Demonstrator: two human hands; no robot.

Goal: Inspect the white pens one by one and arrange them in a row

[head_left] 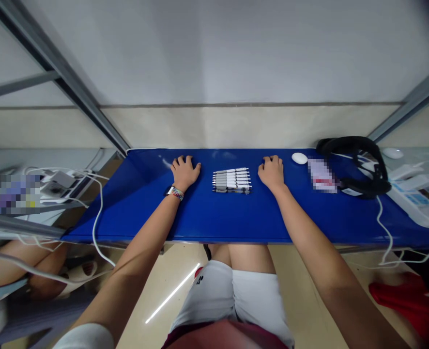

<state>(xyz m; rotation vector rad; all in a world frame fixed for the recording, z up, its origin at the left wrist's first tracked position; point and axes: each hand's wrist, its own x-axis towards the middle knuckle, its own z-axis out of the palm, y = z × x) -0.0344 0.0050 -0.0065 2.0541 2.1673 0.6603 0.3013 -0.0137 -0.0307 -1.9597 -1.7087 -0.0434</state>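
Several pens lie side by side in a neat row on the blue tabletop, their tips toward the left. Most have white barrels with grey grips; the nearest one looks darker. To the left of the row, my left hand rests palm down with its fingers spread, holding nothing. A banded bracelet and a dark watch-like band circle that wrist. My right hand lies palm down on the other side of the pens, fingers slightly bent and thumb apart, with nothing visible in it. Neither hand touches the pens.
Right of my right hand are a white oval object, a blurred-out packet and a black headset-like strap. White cables hang at both sides. Metal posts flank the table, and a wall stands behind. Other people sit at either side.
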